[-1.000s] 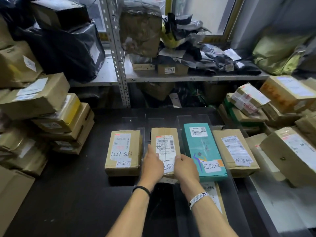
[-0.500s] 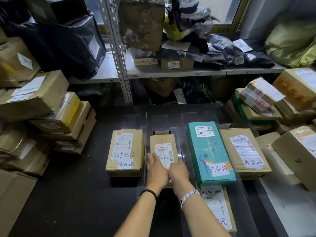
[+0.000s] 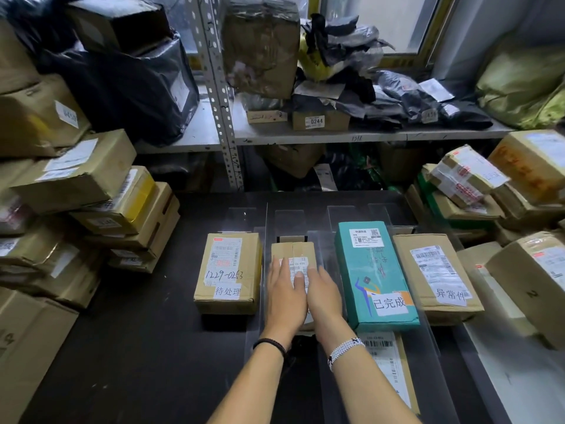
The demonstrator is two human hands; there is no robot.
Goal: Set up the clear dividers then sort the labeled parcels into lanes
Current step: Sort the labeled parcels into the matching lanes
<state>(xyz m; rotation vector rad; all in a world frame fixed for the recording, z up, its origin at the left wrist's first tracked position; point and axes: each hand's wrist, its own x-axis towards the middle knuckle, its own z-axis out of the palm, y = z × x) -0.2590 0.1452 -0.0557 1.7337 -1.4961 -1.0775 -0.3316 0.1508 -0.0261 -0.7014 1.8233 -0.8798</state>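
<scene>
Tabletop [image 3: 137, 347] is looking matt black. Dividers [image 3: 265, 234] are showing clear glossy plastic. Brown parcel [image 3: 227, 270] is showing matt cardboard, paper labels. Teal parcel [image 3: 371, 267] is looking smooth, slightly glossy. Shelf post [image 3: 218, 102] is showing pale perforated metal.

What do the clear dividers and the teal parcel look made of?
Clear dividers: rigid transparent plastic, likely acrylic; glossy, dark table visible through them, edges catching light.
Teal parcel: seemingly printed cardboard, smooth slightly shiny finish; crisp box edges, paper labels stuck on top.

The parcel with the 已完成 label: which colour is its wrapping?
Teal green; the parcel shows best in the head view.
</scene>
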